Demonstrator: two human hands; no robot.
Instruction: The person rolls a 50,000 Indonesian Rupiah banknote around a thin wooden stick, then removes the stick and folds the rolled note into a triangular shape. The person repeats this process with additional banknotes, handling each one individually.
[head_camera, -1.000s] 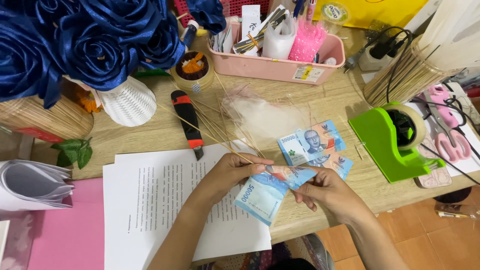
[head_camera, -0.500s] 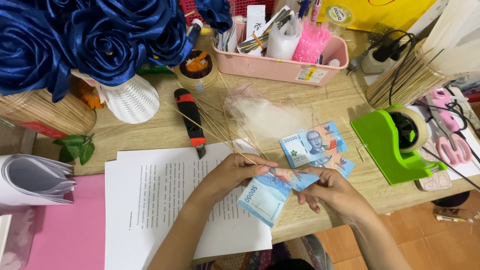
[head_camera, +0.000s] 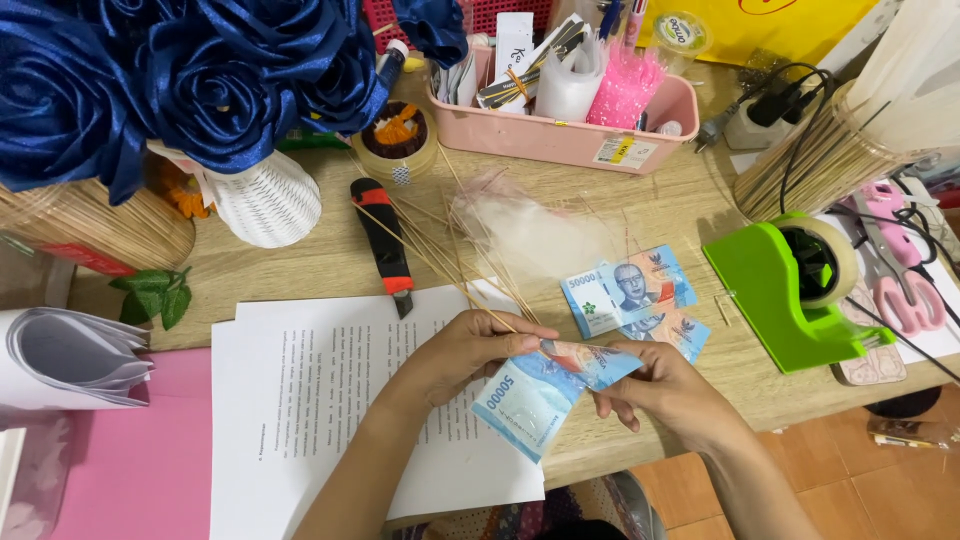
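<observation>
Blue paper money, a banknote (head_camera: 545, 392), sits in the lower middle of the frame, held between both hands just above the front edge of the wooden table (head_camera: 300, 275). The left hand (head_camera: 470, 350) pinches the note's upper edge with its fingers curled tight. The right hand (head_camera: 665, 392) pinches the note's right end between thumb and fingers, also closed on it. One thin bamboo stick (head_camera: 440, 275) runs from the upper left down under the left hand's fingers, right where the note is. More banknotes (head_camera: 632, 297) lie flat on the table just above the right hand, near it but not touching. A heap of thin sticks (head_camera: 480, 250) lies spread out above the hands. White printed sheets (head_camera: 310, 400) lie under the left arm, in the lower left. A black and red cutter knife (head_camera: 385, 245) lies beside the sticks. A green tape holder (head_camera: 790, 290) stands at the right. Big blue cloth roses (head_camera: 180, 80) fill the upper left, and a pink tray (head_camera: 560, 125) full of small things sits at the top middle.
</observation>
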